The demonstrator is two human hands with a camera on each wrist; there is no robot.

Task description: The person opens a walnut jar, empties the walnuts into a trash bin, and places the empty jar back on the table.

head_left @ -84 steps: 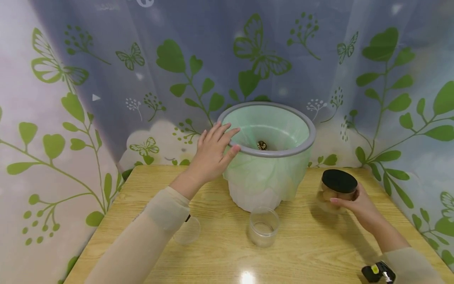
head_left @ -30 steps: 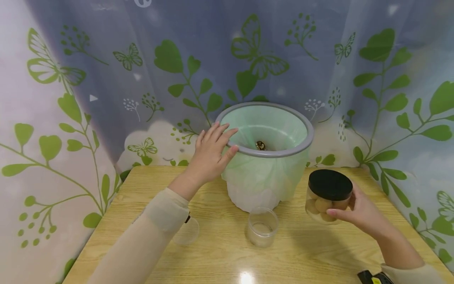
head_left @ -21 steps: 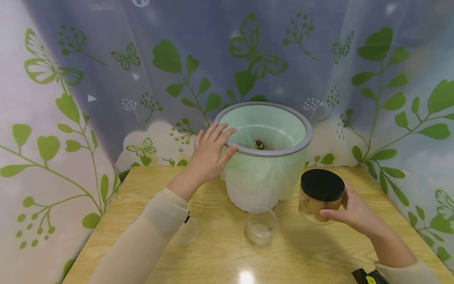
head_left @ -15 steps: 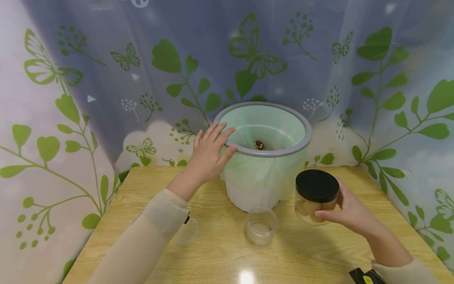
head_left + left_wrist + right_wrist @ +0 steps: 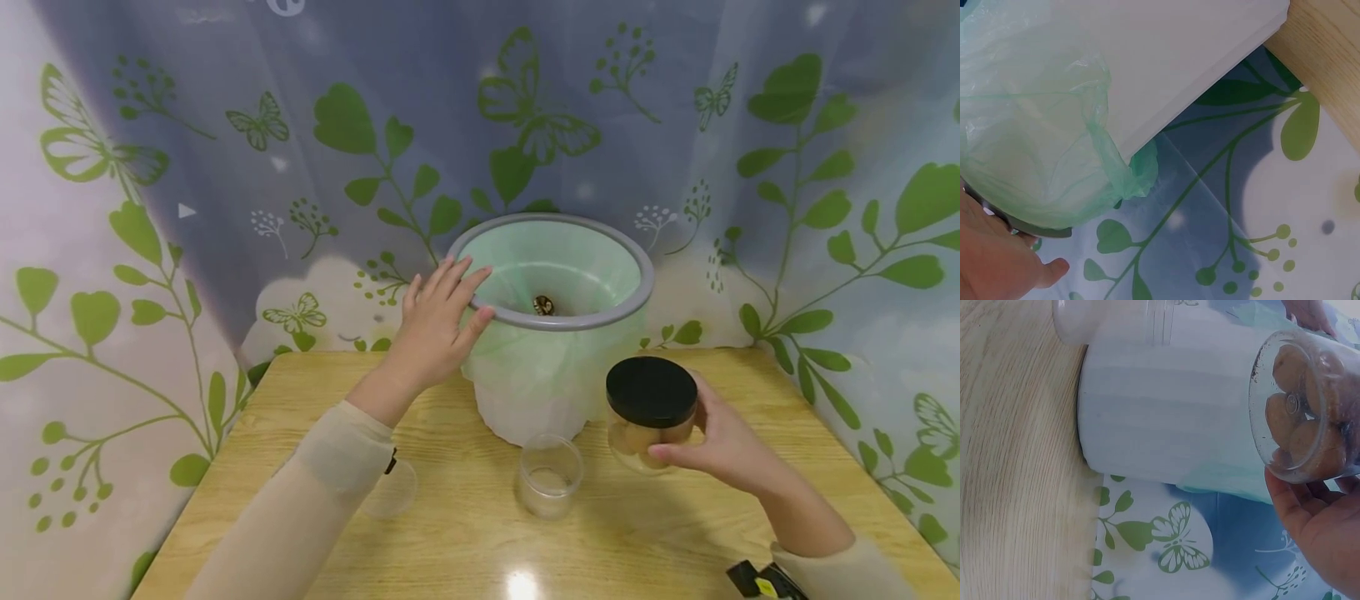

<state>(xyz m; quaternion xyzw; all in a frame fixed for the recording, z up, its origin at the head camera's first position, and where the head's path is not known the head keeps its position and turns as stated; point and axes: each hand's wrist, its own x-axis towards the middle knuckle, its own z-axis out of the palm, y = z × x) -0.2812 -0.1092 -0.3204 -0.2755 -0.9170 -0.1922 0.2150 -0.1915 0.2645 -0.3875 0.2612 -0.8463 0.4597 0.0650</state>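
Note:
My right hand [image 5: 720,442] grips a clear jar [image 5: 628,442] with a black lid [image 5: 651,392], raised over the table at the front right of the bin. Several round brown balls [image 5: 1310,440] fill the jar in the right wrist view. My left hand [image 5: 442,329] rests with spread fingers on the grey rim [image 5: 647,292] of a white bin, its thumb on the near side. A pale green bag [image 5: 540,358] lines the bin and hangs over its outside. Inside lies a small dark and gold thing [image 5: 543,305].
An open clear plastic cup [image 5: 551,477] stands on the wooden table [image 5: 480,550] in front of the bin. A flat clear disc [image 5: 393,487] lies left of it, partly behind the left sleeve. A leaf-and-butterfly printed curtain [image 5: 420,75] hangs close behind and at both sides.
My right hand has lifted the lidded jar and carried it left, closer to the bin and the cup. The left hand stays on the bin's rim.

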